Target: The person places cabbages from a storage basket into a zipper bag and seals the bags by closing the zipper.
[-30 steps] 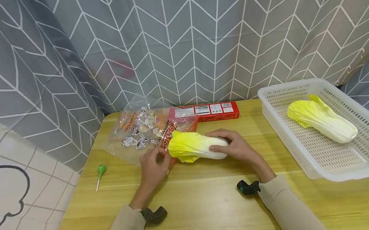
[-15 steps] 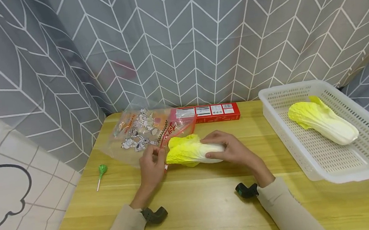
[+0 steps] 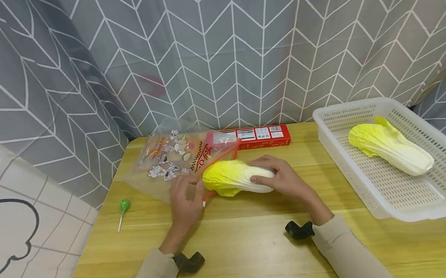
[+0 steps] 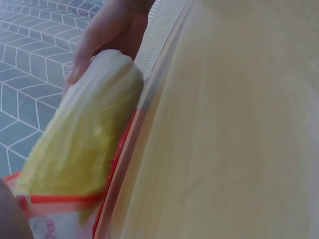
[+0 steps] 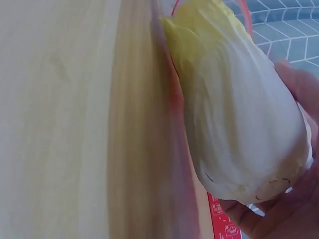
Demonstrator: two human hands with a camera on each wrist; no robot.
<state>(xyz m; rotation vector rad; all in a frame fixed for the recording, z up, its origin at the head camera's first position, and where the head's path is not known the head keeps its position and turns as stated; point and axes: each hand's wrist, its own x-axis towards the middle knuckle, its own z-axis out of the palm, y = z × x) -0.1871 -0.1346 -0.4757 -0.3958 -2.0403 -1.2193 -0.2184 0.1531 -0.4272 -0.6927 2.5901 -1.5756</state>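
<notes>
Head view, from left to right: a green lollipop [image 3: 122, 207] lies alone near the table's left edge, well apart from my work. Next comes the clear printed zip bag [image 3: 168, 160], lying flat with its red-trimmed mouth [image 3: 212, 158] turned toward the middle. My left hand [image 3: 184, 201] pinches the near lip of that mouth between thumb and fingers. My right hand [image 3: 281, 180] is curled round the white stem end of the cabbage [image 3: 232, 178], whose yellow leafy tip sits right at the opening, just crossing the red strip. The left wrist view shows the leaf tip [image 4: 75, 164] over the red seal; I cannot tell how far in it reaches.

To do this well, I judge I should lift the pinched lip higher so the mouth gapes, keep the cabbage level, and slide it leaf-first without snagging the zip. The soft leaves could fold back against the rim, so a slow push seems wise.

Behind lies a red box [image 3: 252, 136]. Far right, a white basket [image 3: 391, 212] holds a second cabbage [image 3: 389, 150].
</notes>
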